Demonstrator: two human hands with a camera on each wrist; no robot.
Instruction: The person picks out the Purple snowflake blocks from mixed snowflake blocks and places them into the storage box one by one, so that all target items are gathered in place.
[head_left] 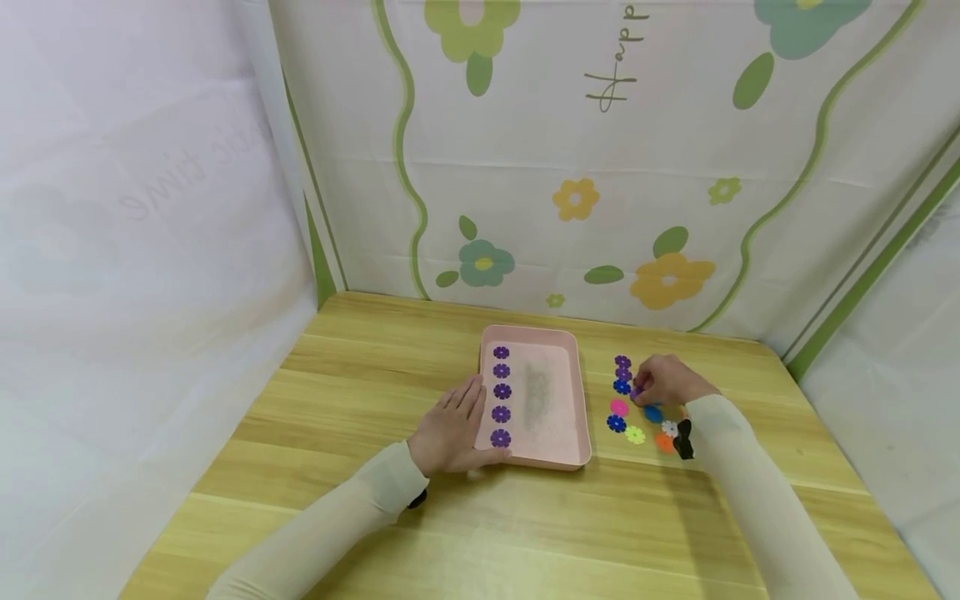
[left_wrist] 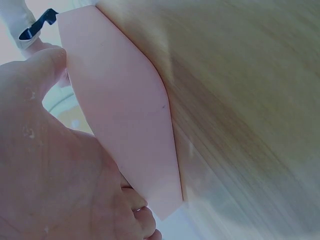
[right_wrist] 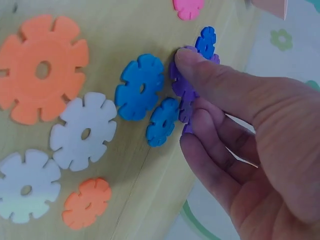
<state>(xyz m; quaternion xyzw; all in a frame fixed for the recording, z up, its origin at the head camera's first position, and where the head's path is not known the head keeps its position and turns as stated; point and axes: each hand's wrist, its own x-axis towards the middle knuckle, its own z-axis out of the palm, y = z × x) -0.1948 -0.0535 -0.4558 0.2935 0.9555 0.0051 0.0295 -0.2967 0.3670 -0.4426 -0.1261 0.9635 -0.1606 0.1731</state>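
The left hand (head_left: 450, 429) lies flat with straight fingers against the left edge of the pink tray (head_left: 558, 454), which sits mid-desk and carries a column of purple flower discs (head_left: 501, 392) along its left side. Toward the desk's right edge, the right hand (head_left: 666, 381) pinches a purple disc (right_wrist: 182, 82) among the loose coloured discs (head_left: 634, 434). A clean lift probably needs the pinch to take one disc only, without dragging the blue neighbours (right_wrist: 141, 87). Only the right wrist view shows that pinch closely; the head view shows the tray's row.
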